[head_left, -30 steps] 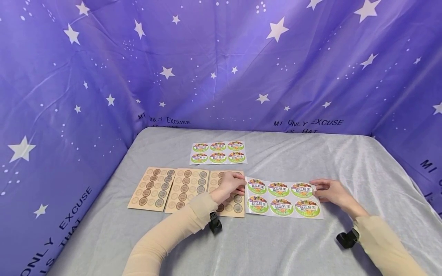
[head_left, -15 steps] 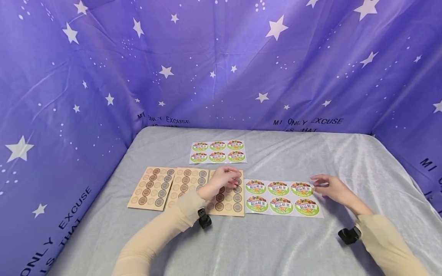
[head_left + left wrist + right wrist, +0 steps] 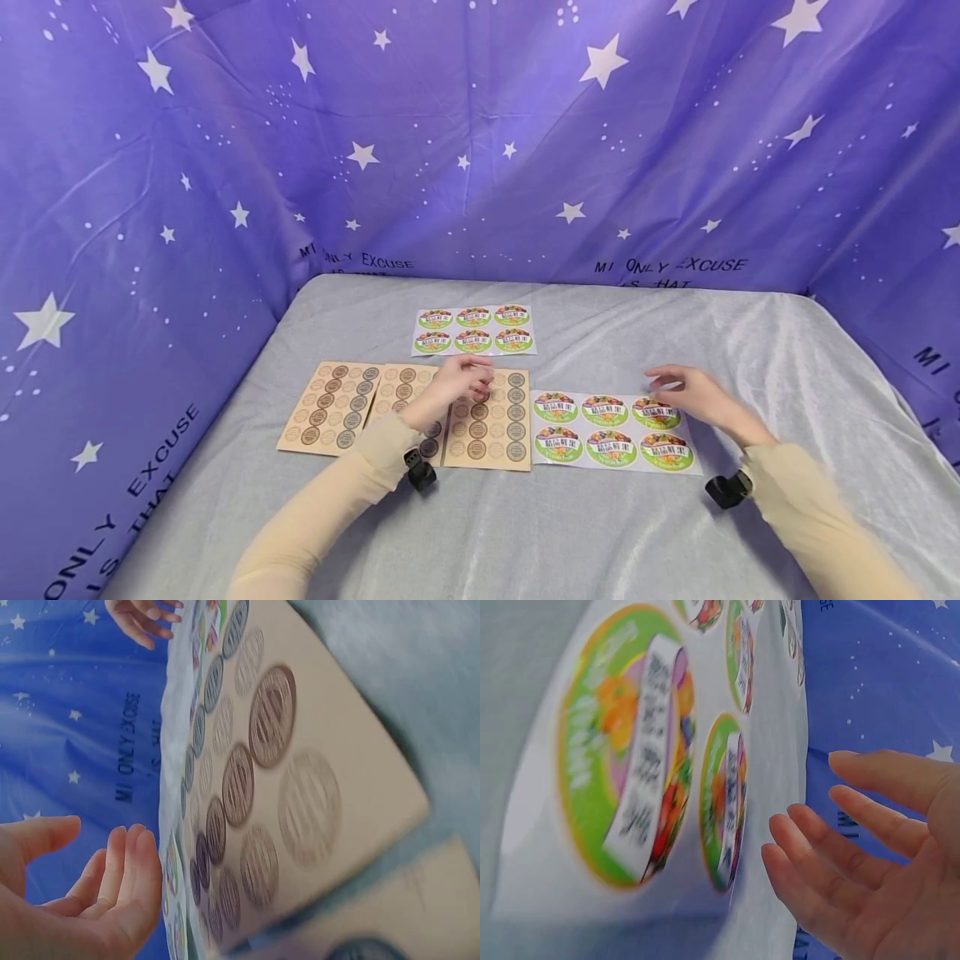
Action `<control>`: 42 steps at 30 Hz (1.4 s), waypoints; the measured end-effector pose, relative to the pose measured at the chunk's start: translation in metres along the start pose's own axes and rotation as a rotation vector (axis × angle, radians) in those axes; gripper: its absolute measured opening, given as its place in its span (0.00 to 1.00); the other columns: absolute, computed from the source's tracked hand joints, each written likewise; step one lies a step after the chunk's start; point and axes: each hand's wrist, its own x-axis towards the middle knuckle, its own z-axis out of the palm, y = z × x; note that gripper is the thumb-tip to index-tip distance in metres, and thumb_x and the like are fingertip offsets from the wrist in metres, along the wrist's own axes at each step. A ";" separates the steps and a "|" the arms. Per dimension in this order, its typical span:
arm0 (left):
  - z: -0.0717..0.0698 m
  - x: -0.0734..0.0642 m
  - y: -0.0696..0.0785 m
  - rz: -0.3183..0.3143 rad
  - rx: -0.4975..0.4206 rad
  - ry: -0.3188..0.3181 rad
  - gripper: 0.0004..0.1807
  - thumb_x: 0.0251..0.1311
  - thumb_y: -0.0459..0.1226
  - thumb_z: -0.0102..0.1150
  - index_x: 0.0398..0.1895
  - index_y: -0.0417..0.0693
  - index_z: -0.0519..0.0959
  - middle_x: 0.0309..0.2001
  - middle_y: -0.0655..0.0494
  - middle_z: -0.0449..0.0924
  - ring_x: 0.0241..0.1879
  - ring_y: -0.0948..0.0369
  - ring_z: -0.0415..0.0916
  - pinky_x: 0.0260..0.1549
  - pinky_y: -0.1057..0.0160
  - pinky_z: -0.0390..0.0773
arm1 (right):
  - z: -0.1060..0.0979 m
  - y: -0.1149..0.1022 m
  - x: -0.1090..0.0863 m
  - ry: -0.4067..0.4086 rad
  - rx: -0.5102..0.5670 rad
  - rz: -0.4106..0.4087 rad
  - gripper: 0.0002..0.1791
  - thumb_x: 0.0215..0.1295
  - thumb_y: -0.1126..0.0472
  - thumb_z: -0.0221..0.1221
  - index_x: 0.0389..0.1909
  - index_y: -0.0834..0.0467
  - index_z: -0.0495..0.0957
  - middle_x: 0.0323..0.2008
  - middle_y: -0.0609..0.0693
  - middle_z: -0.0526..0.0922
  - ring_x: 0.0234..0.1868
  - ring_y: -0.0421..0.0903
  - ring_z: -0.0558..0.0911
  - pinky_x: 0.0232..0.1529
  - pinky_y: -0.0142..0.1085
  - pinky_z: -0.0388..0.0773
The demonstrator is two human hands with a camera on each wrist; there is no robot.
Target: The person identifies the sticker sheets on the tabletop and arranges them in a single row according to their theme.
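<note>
My left hand [image 3: 448,388] hovers over the kraft sticker sheets, its fingers relaxed and holding nothing. Below it lie the middle kraft sheet [image 3: 392,398] and the right kraft sheet [image 3: 497,433], printed with rows of small round brown and dark stickers. My right hand [image 3: 693,395] is raised at the far right corner of a white sheet of round fruit stickers [image 3: 585,427], fingers loosely bent with nothing between them. In the right wrist view that hand [image 3: 870,862] shows a gap between thumb and fingers. The white sheet lies flat, its left edge against the right kraft sheet.
A second white sheet of fruit stickers [image 3: 474,331] lies farther back, behind the kraft sheets. A third kraft sheet [image 3: 330,407] is at the left of the row. Grey cloth [image 3: 600,533] covers the table, and a purple star-printed curtain [image 3: 480,167] surrounds its back and sides.
Both hands have let go of the near white sticker sheet, which stays flat. My left hand has moved left over the kraft sheets; my right hand has risen and shifted slightly left.
</note>
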 end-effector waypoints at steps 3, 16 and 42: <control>-0.009 0.000 -0.002 0.000 0.019 0.019 0.18 0.53 0.29 0.53 0.48 0.33 0.72 0.35 0.37 0.78 0.23 0.62 0.75 0.27 0.63 0.80 | 0.004 -0.004 0.007 -0.012 0.009 -0.017 0.23 0.55 0.65 0.56 0.52 0.72 0.68 0.40 0.66 0.77 0.37 0.55 0.78 0.34 0.35 0.77; -0.049 0.006 -0.009 0.033 0.021 0.049 0.17 0.55 0.29 0.52 0.49 0.31 0.71 0.36 0.36 0.77 0.26 0.58 0.77 0.30 0.61 0.80 | 0.023 -0.027 0.036 -0.076 0.149 -0.030 0.22 0.59 0.66 0.54 0.52 0.74 0.66 0.40 0.66 0.76 0.35 0.57 0.78 0.34 0.42 0.79; -0.105 0.028 -0.025 0.032 -0.065 0.191 0.20 0.53 0.30 0.51 0.50 0.30 0.70 0.34 0.46 0.79 0.24 0.65 0.77 0.30 0.67 0.80 | 0.066 -0.058 0.097 -0.053 0.310 0.043 0.22 0.61 0.66 0.52 0.55 0.71 0.65 0.45 0.67 0.73 0.39 0.58 0.77 0.42 0.41 0.78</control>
